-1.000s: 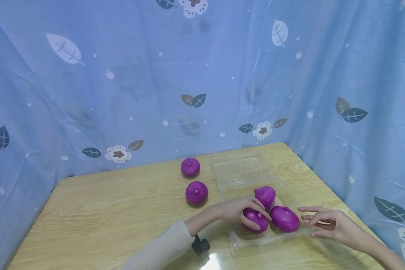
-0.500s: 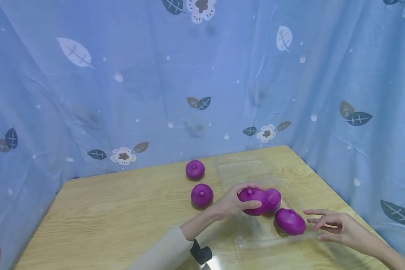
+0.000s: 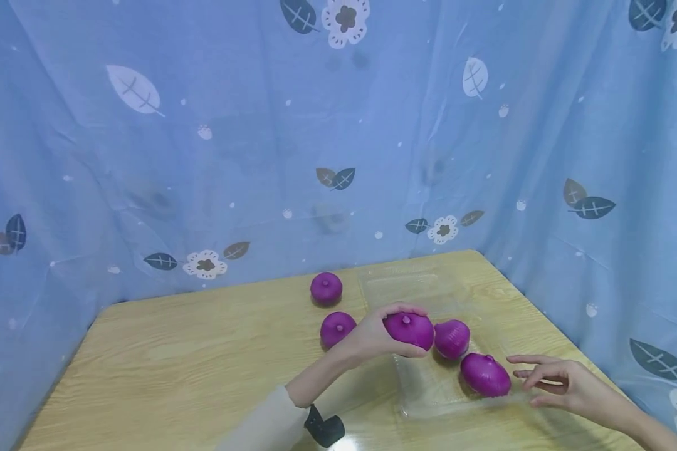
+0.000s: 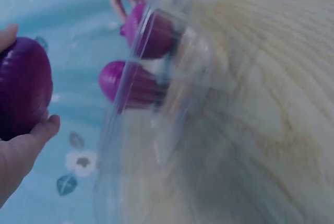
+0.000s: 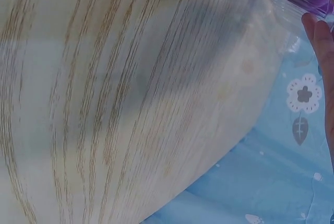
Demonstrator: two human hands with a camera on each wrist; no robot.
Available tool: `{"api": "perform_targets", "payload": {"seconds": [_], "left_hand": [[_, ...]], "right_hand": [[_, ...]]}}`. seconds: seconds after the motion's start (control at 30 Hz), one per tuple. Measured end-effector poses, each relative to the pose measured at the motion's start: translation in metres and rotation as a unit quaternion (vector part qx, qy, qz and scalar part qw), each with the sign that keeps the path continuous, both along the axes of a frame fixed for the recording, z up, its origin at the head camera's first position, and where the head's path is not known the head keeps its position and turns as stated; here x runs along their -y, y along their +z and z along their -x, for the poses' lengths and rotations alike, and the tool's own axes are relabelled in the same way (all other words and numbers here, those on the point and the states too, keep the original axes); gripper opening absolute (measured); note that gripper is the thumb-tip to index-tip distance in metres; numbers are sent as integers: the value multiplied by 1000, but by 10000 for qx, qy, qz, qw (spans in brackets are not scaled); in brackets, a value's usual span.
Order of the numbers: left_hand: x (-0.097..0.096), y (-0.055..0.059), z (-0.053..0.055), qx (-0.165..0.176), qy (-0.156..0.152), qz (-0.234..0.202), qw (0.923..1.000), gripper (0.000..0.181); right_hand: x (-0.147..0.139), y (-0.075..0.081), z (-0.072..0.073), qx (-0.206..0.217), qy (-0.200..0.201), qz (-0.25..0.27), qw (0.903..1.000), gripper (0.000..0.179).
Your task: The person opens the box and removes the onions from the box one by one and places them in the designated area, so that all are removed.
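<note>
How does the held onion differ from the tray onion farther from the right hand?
The left hand grips the held onion; the tray onion lies in the clear tray. In the head view, the held onion's stub roughly faces the camera, while the tray onion's tip points left. Both are purple.

A blue curtain (image 3: 248, 125) printed with white flowers (image 3: 205, 265) and scattered leaves (image 3: 657, 360) is hanging in soft folds along the back and both sides of a pale wood-grain table (image 3: 175, 357), while a bright patch of light (image 3: 345, 445) is gleaming on its near part.
</note>
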State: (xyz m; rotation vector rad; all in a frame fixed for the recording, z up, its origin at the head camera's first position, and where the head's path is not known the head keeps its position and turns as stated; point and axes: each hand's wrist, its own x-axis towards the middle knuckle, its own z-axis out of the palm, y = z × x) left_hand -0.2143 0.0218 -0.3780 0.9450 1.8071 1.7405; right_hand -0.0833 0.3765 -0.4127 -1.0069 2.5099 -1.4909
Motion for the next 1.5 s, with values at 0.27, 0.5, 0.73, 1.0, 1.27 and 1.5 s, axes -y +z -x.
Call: {"api": "perform_targets", "payload": {"seconds": [0.27, 0.5, 0.73, 1.0, 1.27, 1.5], "left_hand": [[42, 1, 5, -771, 595, 746, 9924, 50], [87, -6, 13, -1008, 841, 839, 9878, 47], [138, -23, 29, -1201, -128, 752, 9898, 48], [181, -31, 62, -904, -349, 1028, 9900, 52], [201, -34, 105, -892, 339, 1423, 9852, 54], [200, -52, 141, -699, 1416, 1524, 9756, 58]], "right_hand": [[-2, -1, 4, 3, 106, -66, 9999, 30], [1, -6, 10, -102, 256, 3, 9996, 35], [-1, -7, 8, 661, 433, 160, 9967, 29], [0, 2, 10, 1172, 163, -7, 9930, 21], [2, -3, 16, 897, 438, 339, 9944, 27], [-6, -7, 13, 1196, 627, 434, 9899, 24]]}}
